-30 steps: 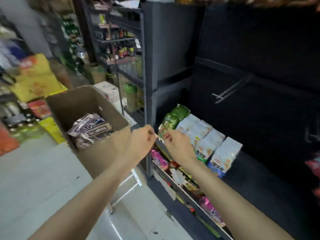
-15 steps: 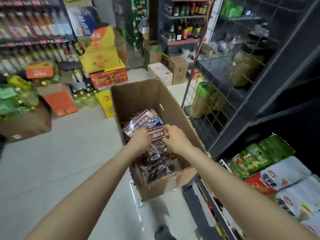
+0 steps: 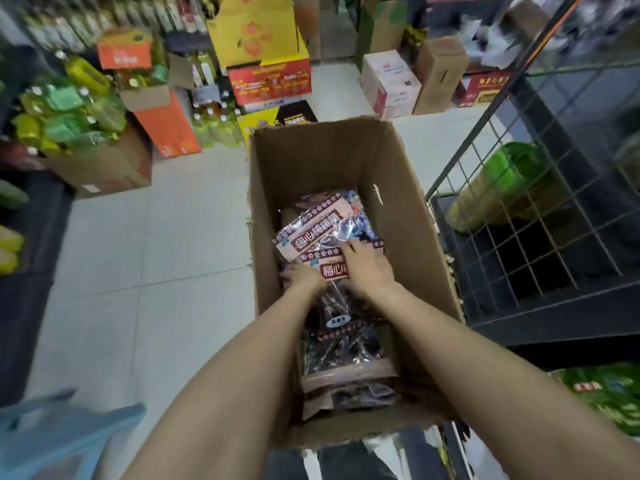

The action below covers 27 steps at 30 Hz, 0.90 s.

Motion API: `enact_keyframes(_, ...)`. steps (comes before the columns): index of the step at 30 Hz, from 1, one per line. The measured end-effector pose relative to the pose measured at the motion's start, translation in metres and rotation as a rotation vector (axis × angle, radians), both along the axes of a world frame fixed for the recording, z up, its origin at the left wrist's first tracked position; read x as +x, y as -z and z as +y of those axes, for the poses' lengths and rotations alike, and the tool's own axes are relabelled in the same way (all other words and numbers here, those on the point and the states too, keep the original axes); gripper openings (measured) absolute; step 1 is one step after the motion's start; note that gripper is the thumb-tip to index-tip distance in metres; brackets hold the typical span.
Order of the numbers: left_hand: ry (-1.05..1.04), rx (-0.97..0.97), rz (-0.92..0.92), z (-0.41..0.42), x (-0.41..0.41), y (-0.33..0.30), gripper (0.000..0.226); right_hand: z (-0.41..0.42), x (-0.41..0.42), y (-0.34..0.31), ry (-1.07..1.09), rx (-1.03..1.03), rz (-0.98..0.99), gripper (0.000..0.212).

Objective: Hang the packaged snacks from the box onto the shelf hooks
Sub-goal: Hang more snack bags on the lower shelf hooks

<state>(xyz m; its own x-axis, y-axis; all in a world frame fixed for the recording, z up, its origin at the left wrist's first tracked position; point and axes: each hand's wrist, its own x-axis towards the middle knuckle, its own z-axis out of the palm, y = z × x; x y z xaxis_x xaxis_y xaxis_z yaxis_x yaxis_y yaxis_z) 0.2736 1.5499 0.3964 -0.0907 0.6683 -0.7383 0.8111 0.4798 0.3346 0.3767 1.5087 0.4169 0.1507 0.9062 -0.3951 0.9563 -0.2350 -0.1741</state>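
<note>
Snack packs [image 3: 313, 230] were stacked in the box [image 3: 408, 216]. The top pack [image 3: 334, 271] was grasped by the left hand [image 3: 300, 277]; the right hand [image 3: 363, 263] was pressed flat on it.

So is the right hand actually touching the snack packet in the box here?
Touching. The head view shows the right hand lying flat on the front snack packet inside the cardboard box, its fingers spread across the label.

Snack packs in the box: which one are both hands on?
The pack with the brown label between left hand and right hand; the one behind lies untouched.
</note>
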Motion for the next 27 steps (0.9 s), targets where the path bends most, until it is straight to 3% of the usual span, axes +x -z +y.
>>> enact_keyframes(5, -0.118, 0.016, -0.083, 0.000, -0.008, -0.001, 0.077, 0.009, 0.008, -0.003, 0.055, -0.057, -0.210, 0.036)
enact_keyframes(10, -0.265, 0.246, -0.096, 0.010, -0.003, -0.009, 0.048, 0.005, 0.004, 0.000, 0.001, -0.053, -0.293, 0.034)
enact_keyframes(14, -0.364, 0.355, -0.197, 0.016, 0.003, -0.026, 0.036, 0.009, 0.006, -0.011, -0.003, -0.056, -0.225, 0.031)
enact_keyframes(20, -0.164, 0.515, -0.368, 0.018, 0.007, -0.046, 0.024, 0.010, 0.013, -0.041, -0.002, -0.001, -0.112, 0.022)
enact_keyframes(24, 0.091, 0.700, -0.283, 0.013, 0.001, -0.062, 0.027, 0.001, 0.012, -0.062, 0.006, 0.082, -0.052, 0.029)
enact_keyframes(27, 0.168, 0.837, -0.266, 0.009, -0.012, -0.077, 0.015, -0.012, 0.015, -0.072, 0.038, 0.161, -0.016, 0.024)
